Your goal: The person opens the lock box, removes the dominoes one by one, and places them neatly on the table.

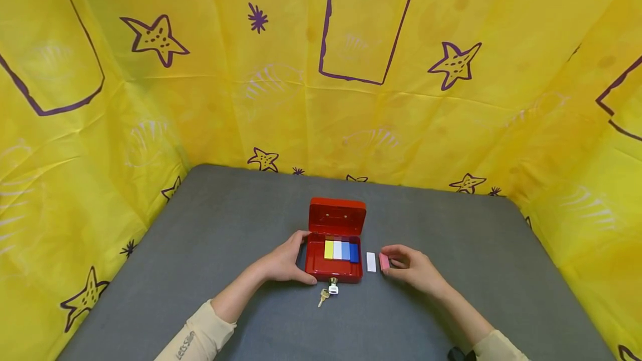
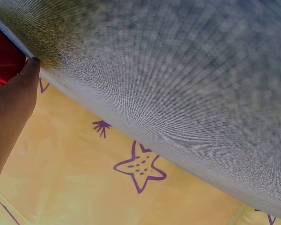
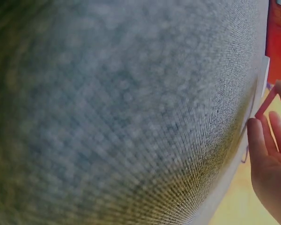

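Note:
A red metal cash box [image 1: 312, 261] sits on the grey table with its lid [image 1: 337, 215] raised. Inside lie a yellow block [image 1: 328, 249], a white block [image 1: 337, 250], a light blue block [image 1: 346, 250] and a darker blue block [image 1: 354, 253], side by side. My left hand [image 1: 287, 259] grips the box's left side, thumb at the front corner and fingers at the back. Between thumb and fingers my right hand [image 1: 412, 266] pinches a pink block [image 1: 384, 262], also seen in the right wrist view. Another white block [image 1: 371, 262] lies between the box and that hand.
A key [image 1: 333, 288] is in the lock at the box's front, and a second key [image 1: 323, 297] hangs from it onto the table [image 1: 241, 210]. Yellow cloth [image 1: 281, 121] with purple starfish drawings surrounds the table's back and sides.

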A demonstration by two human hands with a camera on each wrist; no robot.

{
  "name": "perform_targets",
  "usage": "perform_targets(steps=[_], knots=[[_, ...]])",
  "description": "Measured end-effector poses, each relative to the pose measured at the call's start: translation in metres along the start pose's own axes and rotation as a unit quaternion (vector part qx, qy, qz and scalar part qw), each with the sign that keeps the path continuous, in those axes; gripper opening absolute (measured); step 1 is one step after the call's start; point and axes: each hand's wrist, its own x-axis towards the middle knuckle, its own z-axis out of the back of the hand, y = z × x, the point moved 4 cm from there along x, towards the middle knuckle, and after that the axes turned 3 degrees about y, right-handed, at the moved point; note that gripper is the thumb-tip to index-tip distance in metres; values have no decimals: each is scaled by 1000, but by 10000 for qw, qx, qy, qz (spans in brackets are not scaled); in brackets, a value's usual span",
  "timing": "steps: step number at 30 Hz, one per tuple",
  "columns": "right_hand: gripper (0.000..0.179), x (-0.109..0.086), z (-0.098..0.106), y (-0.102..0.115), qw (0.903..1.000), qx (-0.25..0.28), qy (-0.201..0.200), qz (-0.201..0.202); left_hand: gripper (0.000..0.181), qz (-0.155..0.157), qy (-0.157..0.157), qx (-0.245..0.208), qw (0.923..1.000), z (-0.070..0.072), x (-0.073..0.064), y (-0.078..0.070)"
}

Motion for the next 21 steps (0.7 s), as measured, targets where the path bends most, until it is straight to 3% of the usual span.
perform_targets(steps=[11,21], knots=[[43,1,-3,2,9958,-726,-222,517,96,5,1,-27,10000,0,1,0],[41,0,-6,6,9924,-919,-286,773,96,-50,-7,0,10000,0,0,0]])
